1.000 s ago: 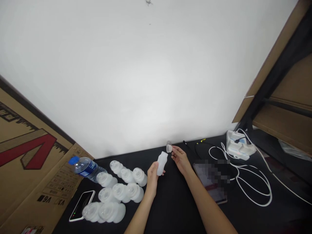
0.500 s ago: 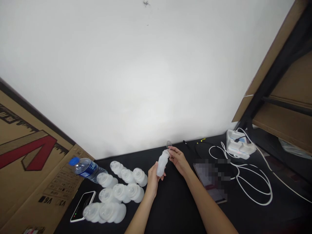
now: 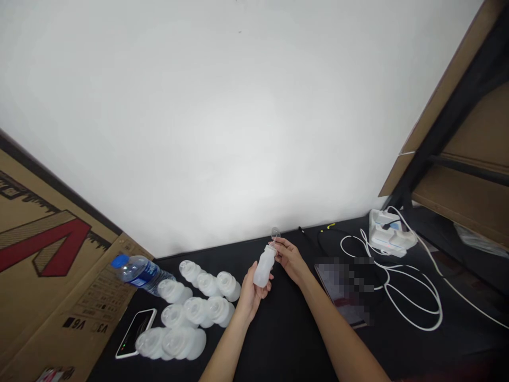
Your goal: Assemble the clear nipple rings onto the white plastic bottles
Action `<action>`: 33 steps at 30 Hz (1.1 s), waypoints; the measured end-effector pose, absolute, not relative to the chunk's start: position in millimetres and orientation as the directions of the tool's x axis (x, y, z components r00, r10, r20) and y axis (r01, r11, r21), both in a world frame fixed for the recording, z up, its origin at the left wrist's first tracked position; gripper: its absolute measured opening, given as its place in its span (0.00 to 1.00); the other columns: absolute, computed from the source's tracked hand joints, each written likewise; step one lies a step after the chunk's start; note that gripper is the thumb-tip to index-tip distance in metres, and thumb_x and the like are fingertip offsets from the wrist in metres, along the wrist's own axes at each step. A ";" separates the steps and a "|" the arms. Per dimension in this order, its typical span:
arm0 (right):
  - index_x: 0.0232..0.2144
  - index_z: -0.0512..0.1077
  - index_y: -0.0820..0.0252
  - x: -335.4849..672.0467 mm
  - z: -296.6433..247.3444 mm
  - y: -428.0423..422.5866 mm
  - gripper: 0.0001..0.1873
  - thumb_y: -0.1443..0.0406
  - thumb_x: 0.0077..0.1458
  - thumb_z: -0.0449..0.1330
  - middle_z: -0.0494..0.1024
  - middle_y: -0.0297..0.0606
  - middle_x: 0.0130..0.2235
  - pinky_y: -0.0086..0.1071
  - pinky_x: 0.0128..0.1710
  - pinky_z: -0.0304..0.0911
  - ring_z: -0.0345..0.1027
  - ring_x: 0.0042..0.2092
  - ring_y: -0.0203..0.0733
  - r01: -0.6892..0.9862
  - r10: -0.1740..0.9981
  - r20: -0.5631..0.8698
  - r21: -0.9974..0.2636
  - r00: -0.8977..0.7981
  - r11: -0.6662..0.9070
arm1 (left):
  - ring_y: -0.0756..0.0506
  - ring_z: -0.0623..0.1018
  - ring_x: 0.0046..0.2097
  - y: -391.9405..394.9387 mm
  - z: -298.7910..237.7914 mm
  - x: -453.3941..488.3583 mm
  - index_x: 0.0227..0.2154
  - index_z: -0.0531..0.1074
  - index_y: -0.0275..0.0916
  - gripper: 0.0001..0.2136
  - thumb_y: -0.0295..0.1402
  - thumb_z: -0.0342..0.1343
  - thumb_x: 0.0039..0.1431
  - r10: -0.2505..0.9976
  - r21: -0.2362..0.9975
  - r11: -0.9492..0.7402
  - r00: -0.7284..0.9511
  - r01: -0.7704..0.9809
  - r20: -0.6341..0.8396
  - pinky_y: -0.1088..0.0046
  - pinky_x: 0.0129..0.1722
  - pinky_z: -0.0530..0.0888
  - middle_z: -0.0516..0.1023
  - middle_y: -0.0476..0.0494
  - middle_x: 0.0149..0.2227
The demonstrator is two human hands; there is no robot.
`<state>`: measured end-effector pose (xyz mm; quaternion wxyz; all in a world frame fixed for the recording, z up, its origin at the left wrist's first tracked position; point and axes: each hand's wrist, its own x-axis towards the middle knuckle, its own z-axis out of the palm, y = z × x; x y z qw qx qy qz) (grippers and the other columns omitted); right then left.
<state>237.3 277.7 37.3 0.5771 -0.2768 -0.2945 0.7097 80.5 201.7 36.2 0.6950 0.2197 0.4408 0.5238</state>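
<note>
Left fingers [image 3: 251, 291] closed around frosted plastic bottle [image 3: 264, 267], steadying it | right fingers [image 3: 279, 244] pinch small clear fitting [image 3: 275, 233] at its neck | spare bottles [image 3: 194, 310] grouped on bench [image 3: 286, 339]

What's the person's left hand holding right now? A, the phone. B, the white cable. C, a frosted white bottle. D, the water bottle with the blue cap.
C. The left hand cups the body of the frosted white bottle from below.
</note>
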 end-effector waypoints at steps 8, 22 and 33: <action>0.44 0.84 0.56 237.0 41.8 275.6 0.23 0.56 0.48 0.82 0.86 0.40 0.42 0.32 0.34 0.67 0.76 0.39 0.42 -0.667 0.981 -0.061 -0.726 -0.185 -0.171 | 0.52 0.75 0.21 199.6 37.6 83.3 0.40 0.79 0.30 0.32 0.60 0.68 0.55 0.928 0.777 0.352 0.084 -0.521 -0.364 0.80 0.16 0.56 0.83 0.40 0.30; 0.44 0.84 0.55 236.1 43.7 275.4 0.22 0.58 0.47 0.82 0.85 0.37 0.38 0.31 0.29 0.57 0.71 0.34 0.39 -0.671 0.986 -0.021 -0.730 -0.167 -0.129 | 0.51 0.75 0.22 197.9 42.5 80.7 0.45 0.78 0.32 0.29 0.57 0.66 0.59 0.921 0.771 0.365 0.082 -0.522 -0.380 0.78 0.18 0.57 0.83 0.41 0.31; 0.44 0.84 0.54 237.6 45.6 274.8 0.21 0.59 0.47 0.82 0.83 0.34 0.36 0.31 0.30 0.56 0.68 0.33 0.38 -0.689 0.985 -0.013 -0.713 -0.170 -0.129 | 0.51 0.75 0.22 196.6 43.0 80.5 0.43 0.79 0.32 0.29 0.58 0.67 0.59 0.923 0.774 0.359 0.073 -0.522 -0.378 0.78 0.18 0.57 0.83 0.41 0.30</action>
